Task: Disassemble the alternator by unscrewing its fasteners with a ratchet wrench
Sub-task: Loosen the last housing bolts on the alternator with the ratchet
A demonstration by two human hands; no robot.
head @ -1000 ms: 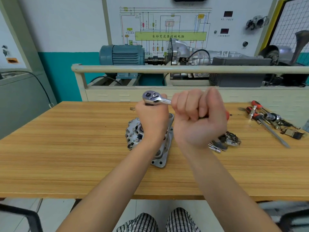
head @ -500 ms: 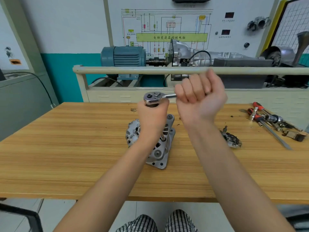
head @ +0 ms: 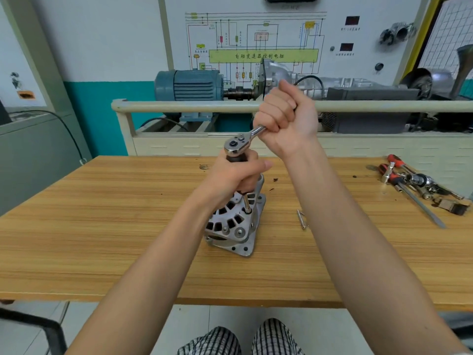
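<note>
Gripping ratchet wrench (head: 240, 143) on alternator (head: 234, 224), both hands.

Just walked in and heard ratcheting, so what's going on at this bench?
A person is taking apart an alternator standing on the wooden table. The right hand grips the ratchet wrench handle, while the left hand holds the extension below the wrench head. Spare tools lie at the right.
</note>
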